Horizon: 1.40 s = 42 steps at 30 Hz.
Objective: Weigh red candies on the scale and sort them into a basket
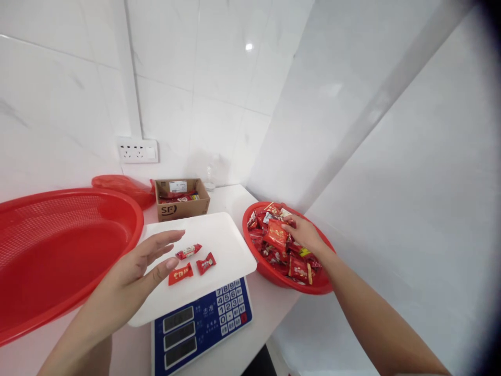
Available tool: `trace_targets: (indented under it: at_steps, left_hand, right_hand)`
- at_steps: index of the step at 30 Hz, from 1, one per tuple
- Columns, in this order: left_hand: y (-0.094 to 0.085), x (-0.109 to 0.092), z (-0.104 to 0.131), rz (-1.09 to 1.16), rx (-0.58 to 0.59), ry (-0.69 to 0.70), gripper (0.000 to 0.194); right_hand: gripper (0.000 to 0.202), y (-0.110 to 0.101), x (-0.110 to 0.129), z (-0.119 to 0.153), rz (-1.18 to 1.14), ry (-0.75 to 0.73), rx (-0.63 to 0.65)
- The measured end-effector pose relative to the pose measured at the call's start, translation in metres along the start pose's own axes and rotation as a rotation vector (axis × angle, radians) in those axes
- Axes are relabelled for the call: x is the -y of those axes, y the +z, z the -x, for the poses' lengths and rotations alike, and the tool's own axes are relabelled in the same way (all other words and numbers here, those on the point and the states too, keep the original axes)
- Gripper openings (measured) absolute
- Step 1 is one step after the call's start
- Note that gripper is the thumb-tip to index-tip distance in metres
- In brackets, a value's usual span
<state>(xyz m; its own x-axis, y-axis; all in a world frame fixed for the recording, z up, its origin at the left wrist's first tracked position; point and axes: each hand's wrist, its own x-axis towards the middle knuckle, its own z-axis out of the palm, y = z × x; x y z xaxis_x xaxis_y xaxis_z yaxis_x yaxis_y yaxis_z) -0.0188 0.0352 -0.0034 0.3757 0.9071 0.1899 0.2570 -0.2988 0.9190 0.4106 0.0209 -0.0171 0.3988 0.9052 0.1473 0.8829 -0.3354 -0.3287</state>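
My left hand (135, 269) hovers above the white weighing plate (230, 243) of a digital scale, fingers stretched and thumb apart, holding nothing. Close to its fingertips lie three small red wrapped candies: one with a pale band (189, 251), one twisted at both ends (206, 263) and an orange-red one (182, 273). On the right, my right hand (303, 234) reaches into a round red basket (262, 267) full of wrapped snacks. Its fingers pinch the edge of a red snack packet (276, 235); part of the grip is hidden.
The scale's blue panel (203, 326) faces me. A large red basket (129, 209) stands at left, overlapping the plate's edge. Behind are a cardboard box (183, 210) with packets, a red plastic bag (123, 187) and a clear bottle (210, 177). Walls close the back and right.
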Motion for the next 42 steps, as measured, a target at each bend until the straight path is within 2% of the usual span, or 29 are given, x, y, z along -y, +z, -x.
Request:
trace_targets:
  at_steps: [8,15,19,25,29,33,39,42]
  left_hand:
    - [0.001,0.002,-0.002,-0.181,-0.033,-0.030,0.054]
    - [0.004,0.005,-0.003,-0.218,-0.053,-0.016,0.052]
    - [0.004,0.002,-0.002,-0.225,-0.071,-0.013,0.049]
    - [0.003,-0.002,-0.001,-0.232,-0.103,-0.001,0.045]
    - [0.005,-0.005,-0.002,-0.269,-0.131,-0.015,0.044]
    - [0.004,-0.010,-0.002,-0.311,-0.147,-0.034,0.045]
    - [0.002,-0.009,0.000,-0.365,-0.131,-0.022,0.043]
    - [0.003,-0.009,0.001,-0.370,-0.109,-0.018,0.043]
  right_hand:
    - [0.029,-0.009,0.010,-0.005,0.160,0.120,0.044]
    - [0.031,-0.028,0.022,-0.003,0.192,0.193,-0.154]
    - [0.029,-0.027,0.048,0.006,0.049,0.103,-0.197]
    - [0.018,0.012,0.112,0.034,-0.196,-0.192,-0.035]
    - [0.028,0.037,0.140,0.045,-0.209,-0.244,0.061]
    - [0.035,0.048,0.145,0.051,-0.170,-0.243,0.121]
    - [0.029,0.058,0.143,0.059,-0.084,-0.260,0.284]
    - [0.029,0.057,0.149,0.063,-0.115,-0.308,0.316]
